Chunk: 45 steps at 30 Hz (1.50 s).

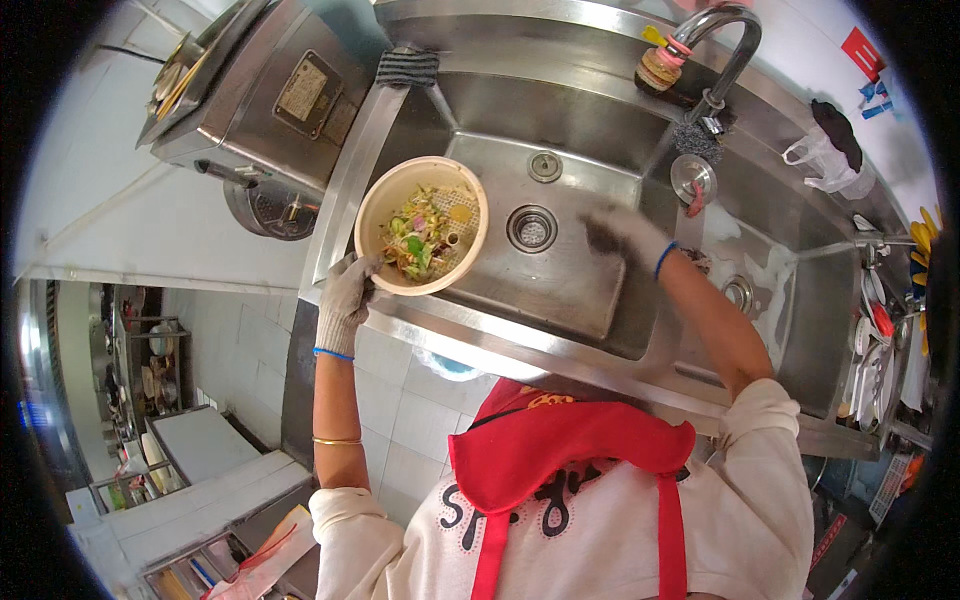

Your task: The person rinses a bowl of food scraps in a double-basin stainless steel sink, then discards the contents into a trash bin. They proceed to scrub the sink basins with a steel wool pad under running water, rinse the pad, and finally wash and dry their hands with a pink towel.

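A round cream plastic basket (365, 225) with food scraps in its bottom is over the left part of the steel sink basin. My gloved left hand (347, 296) grips its near left rim. The scraps (420, 244) are shredded vegetables with a green leaf among them. My gloved right hand (619, 232), blurred, is over the right part of the same basin, apart from the basket; its fingers are too smeared to read. Between the basket and that hand lies the drain strainer (532, 228), with a round metal drain cap (545, 166) behind it.
A curved faucet (739, 64) stands at the basin divider, with a steel scourer (697, 141) below it. The right basin (814, 322) holds suds and a drain. A striped cloth (407, 68) lies on the back left rim. Dishes (870, 375) stand at the far right, a steel machine (262, 105) at left.
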Each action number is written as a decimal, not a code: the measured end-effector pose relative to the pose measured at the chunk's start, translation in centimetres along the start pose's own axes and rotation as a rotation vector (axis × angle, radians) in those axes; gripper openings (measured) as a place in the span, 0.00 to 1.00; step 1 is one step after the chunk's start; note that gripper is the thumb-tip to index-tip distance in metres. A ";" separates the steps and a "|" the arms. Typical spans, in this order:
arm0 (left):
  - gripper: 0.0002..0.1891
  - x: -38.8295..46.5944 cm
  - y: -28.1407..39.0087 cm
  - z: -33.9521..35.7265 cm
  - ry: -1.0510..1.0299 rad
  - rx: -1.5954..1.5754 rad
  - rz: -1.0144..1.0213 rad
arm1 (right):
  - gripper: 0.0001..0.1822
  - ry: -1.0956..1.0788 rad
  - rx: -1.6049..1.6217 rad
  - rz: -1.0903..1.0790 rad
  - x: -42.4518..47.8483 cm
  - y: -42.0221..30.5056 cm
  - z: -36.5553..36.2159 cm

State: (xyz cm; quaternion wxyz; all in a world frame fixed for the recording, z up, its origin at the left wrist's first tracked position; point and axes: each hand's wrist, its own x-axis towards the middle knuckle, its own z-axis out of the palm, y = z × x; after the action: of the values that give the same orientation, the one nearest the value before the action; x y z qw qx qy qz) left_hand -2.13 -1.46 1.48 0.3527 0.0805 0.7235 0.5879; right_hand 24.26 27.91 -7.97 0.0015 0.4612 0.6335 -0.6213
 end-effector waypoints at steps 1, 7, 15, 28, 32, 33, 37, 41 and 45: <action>0.10 -0.5 0.3 0.6 0.019 -0.040 0.008 | 0.27 -0.079 -0.098 0.183 -0.5 0.9 2.0; 0.07 -1.5 -0.4 0.1 0.023 0.040 0.002 | 0.30 -0.130 -0.157 -0.112 -4.1 1.9 5.4; 0.09 -3.8 -2.0 0.5 0.120 -0.052 0.065 | 0.30 -0.250 -0.709 -0.491 -12.5 4.2 7.8; 0.16 -14.8 -6.6 -7.1 0.443 -0.660 0.105 | 0.34 -0.105 -0.678 -0.423 -14.3 4.8 8.0; 0.12 -17.6 -12.6 -13.6 0.510 -0.743 0.025 | 0.34 -0.073 -0.808 -0.470 -14.3 4.8 8.4; 0.12 -17.9 -13.9 -13.7 0.558 -0.751 0.014 | 0.34 -0.064 -0.847 -0.485 -14.4 4.6 8.7; 0.11 -18.4 -19.1 -14.3 0.704 -0.828 -0.096 | 0.30 -0.046 -0.866 -0.654 -14.5 5.0 9.3; 0.11 -14.0 -25.9 -13.9 0.732 -0.855 -0.291 | 0.27 -0.027 -0.893 -0.687 -13.9 5.6 8.3; 0.12 -9.5 -35.2 -12.0 0.558 -0.648 -0.296 | 0.23 -0.055 -0.829 -0.617 -14.9 4.4 9.8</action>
State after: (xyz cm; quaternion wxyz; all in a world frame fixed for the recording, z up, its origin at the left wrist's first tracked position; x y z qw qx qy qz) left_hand 8.14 -26.50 -25.80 0.2312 -0.3000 0.5735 0.7264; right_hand 29.81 10.69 -5.10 0.0175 0.1969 0.9327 -0.3018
